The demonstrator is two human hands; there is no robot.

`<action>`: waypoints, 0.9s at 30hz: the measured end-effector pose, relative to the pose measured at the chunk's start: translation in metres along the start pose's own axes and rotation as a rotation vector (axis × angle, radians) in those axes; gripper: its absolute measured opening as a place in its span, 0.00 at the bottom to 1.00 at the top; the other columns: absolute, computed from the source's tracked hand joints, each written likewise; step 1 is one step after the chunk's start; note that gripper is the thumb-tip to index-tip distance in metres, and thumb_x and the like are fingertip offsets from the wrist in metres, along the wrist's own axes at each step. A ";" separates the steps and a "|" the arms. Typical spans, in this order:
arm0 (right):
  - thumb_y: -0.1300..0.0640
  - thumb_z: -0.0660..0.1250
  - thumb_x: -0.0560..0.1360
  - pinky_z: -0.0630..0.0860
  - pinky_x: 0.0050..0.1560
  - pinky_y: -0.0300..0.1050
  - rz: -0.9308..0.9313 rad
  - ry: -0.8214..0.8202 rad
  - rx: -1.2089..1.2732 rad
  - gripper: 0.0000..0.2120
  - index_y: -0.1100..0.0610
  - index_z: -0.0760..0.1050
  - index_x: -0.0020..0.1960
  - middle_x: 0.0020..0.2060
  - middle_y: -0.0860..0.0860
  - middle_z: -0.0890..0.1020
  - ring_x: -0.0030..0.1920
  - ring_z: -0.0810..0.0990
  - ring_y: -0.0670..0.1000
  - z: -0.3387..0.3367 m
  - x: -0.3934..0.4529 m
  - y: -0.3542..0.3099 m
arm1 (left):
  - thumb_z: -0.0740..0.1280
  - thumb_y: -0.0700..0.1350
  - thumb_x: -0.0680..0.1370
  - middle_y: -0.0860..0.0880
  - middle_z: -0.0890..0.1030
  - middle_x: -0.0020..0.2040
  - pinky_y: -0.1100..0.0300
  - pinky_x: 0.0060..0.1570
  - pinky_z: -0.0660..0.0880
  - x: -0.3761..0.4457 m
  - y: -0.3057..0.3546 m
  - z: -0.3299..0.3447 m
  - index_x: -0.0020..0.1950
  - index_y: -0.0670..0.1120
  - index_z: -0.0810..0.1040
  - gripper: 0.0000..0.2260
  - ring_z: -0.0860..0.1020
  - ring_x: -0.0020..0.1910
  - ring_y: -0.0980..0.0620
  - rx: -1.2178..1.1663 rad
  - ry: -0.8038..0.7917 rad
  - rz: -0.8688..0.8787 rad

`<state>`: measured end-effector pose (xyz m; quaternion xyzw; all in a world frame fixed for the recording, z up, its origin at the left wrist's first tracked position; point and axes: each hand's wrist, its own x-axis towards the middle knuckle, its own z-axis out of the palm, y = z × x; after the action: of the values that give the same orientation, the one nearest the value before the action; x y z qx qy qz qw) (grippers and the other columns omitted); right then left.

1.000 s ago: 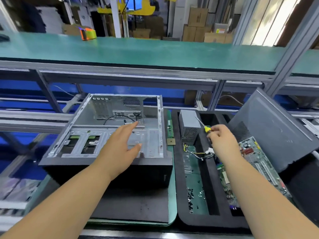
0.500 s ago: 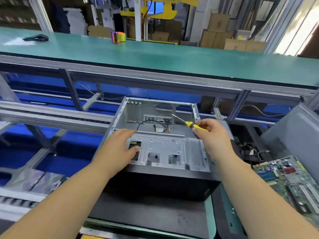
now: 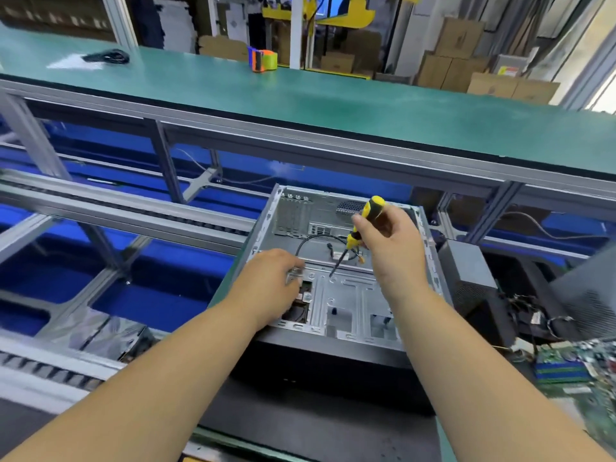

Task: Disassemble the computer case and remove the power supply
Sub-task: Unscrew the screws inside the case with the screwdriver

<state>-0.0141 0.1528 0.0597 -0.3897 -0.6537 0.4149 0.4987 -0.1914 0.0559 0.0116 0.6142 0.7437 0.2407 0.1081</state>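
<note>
An open grey computer case (image 3: 346,305) lies on its side in front of me, its inside bare except for a black cable (image 3: 313,240). My right hand (image 3: 393,241) grips a yellow-and-black screwdriver (image 3: 361,225), held steeply with its tip touching the case's inner metal plate. My left hand (image 3: 276,281) rests on the left part of that plate with its fingers curled at a small metal part. The grey power supply (image 3: 470,275) stands outside the case, just to its right.
A green circuit board (image 3: 580,371) and loose wires (image 3: 533,318) lie at the right, beside a leaning grey side panel (image 3: 586,295). A green-topped bench (image 3: 333,105) with a tape dispenser (image 3: 263,60) runs behind. Aluminium rails and blue bins fill the left.
My right hand carried the screwdriver from the tray at the right over the case and tipped it point down onto the plate. My left hand curled onto the plate's left side. My view swung left.
</note>
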 end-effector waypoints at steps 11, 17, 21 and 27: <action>0.48 0.65 0.76 0.79 0.46 0.63 -0.099 -0.110 0.040 0.03 0.46 0.73 0.46 0.39 0.43 0.77 0.41 0.78 0.49 0.044 0.003 0.017 | 0.75 0.58 0.69 0.56 0.77 0.47 0.58 0.56 0.71 0.027 0.003 0.007 0.52 0.54 0.81 0.15 0.72 0.54 0.54 -0.098 0.008 0.032; 0.46 0.64 0.76 0.80 0.47 0.60 -0.086 -0.136 0.047 0.04 0.45 0.73 0.48 0.40 0.40 0.78 0.42 0.79 0.46 0.040 0.009 0.027 | 0.76 0.56 0.69 0.58 0.75 0.46 0.62 0.52 0.67 0.031 -0.004 0.008 0.50 0.56 0.80 0.12 0.70 0.53 0.56 -0.118 0.000 0.069; 0.47 0.64 0.77 0.81 0.46 0.57 -0.117 -0.161 0.049 0.04 0.46 0.73 0.49 0.41 0.41 0.78 0.42 0.79 0.45 0.040 0.008 0.027 | 0.75 0.55 0.70 0.58 0.75 0.45 0.62 0.52 0.68 0.032 -0.006 0.009 0.48 0.56 0.80 0.10 0.70 0.52 0.55 -0.118 -0.004 0.081; 0.45 0.63 0.77 0.81 0.47 0.58 -0.138 -0.180 0.036 0.06 0.45 0.73 0.51 0.43 0.42 0.78 0.45 0.79 0.48 0.039 0.008 0.025 | 0.75 0.53 0.70 0.57 0.76 0.45 0.57 0.56 0.70 0.032 -0.004 0.007 0.43 0.57 0.80 0.07 0.70 0.53 0.54 -0.145 -0.019 0.087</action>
<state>-0.0515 0.1631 0.0325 -0.2956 -0.7137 0.4246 0.4722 -0.1990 0.0878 0.0083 0.6388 0.6959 0.2926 0.1485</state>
